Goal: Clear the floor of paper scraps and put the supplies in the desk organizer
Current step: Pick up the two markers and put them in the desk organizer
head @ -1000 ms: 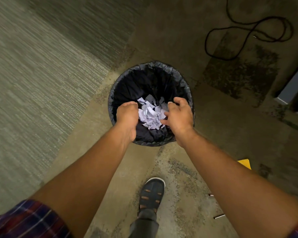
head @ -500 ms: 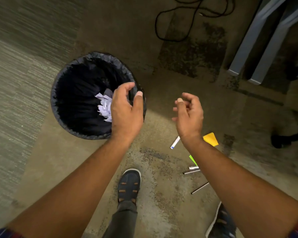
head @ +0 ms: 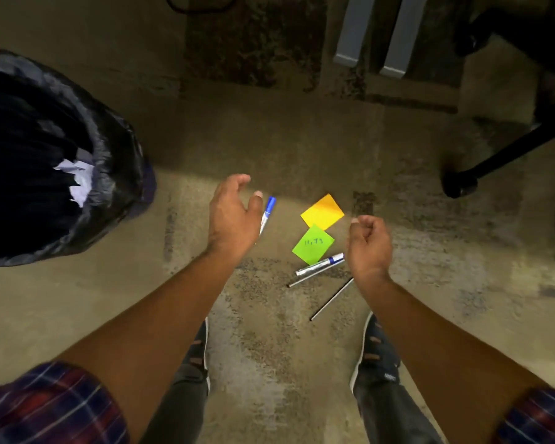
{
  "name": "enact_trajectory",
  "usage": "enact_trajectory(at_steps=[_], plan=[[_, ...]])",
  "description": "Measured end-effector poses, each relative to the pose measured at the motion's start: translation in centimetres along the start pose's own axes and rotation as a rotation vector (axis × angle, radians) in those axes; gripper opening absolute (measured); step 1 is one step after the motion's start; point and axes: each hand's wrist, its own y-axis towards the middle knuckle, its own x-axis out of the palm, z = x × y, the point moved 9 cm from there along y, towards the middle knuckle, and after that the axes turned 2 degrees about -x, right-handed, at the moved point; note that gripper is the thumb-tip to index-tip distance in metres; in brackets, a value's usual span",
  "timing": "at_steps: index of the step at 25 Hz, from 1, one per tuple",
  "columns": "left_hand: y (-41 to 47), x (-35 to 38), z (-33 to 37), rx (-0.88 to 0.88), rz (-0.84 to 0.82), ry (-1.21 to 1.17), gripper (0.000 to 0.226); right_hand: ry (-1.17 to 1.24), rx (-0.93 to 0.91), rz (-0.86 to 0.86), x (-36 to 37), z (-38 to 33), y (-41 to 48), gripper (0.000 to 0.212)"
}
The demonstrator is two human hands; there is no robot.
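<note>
**Hands hovering over scattered desk supplies**

A person is standing on a worn floor (head: 285,145) with both bare arms reaching forward and down. The left hand (head: 233,216) is hanging open and empty, fingers spread and lightly curved, while a blue-capped marker (head: 267,213) is lying on the floor just beyond its thumb side, partly hidden behind the hand. The right hand (head: 369,243) is curling loosely, fingers folded inward, gripping nothing that can be seen. Between the two hands, a yellow sticky note (head: 322,211) and a green sticky note (head: 313,244) are lying corner to corner, the green one bearing handwriting. Just left of the right hand's wrist, a second marker (head: 319,266) is resting against the green note's edge, with two thin dark pens (head: 330,299) lying nearby. Well off to the left hand's outer side, a black-lined trash bin (head: 116,149) is holding white paper scraps (head: 77,181).
</note>
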Motion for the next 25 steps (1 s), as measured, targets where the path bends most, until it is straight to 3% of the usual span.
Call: enact_trajectory(at_steps=[5,10,15,21,25], plan=[[0.7,6.7,-5.7,-0.145,-0.094,0.146,0.036,-0.117,0.186,-0.097,2.3,9.7,0.7,0.022],[2.4,10.8,-9.5,-0.160,-0.153,0.314,0.029,-0.255,0.280,-0.168,7.0,14.9,1.0,0.030],[3.6,12.9,-12.2,-0.209,-0.178,0.386,0.039,-0.555,0.311,-0.208,9.3,16.4,1.4,0.059],[4.3,13.8,-13.0,-0.210,-0.208,0.464,0.024,-0.617,0.323,-0.196,10.0,16.4,2.2,0.049],[3.4,12.2,-13.0,-0.348,-0.177,0.234,0.022,-0.578,0.347,-0.184,9.0,15.1,1.3,0.048]])
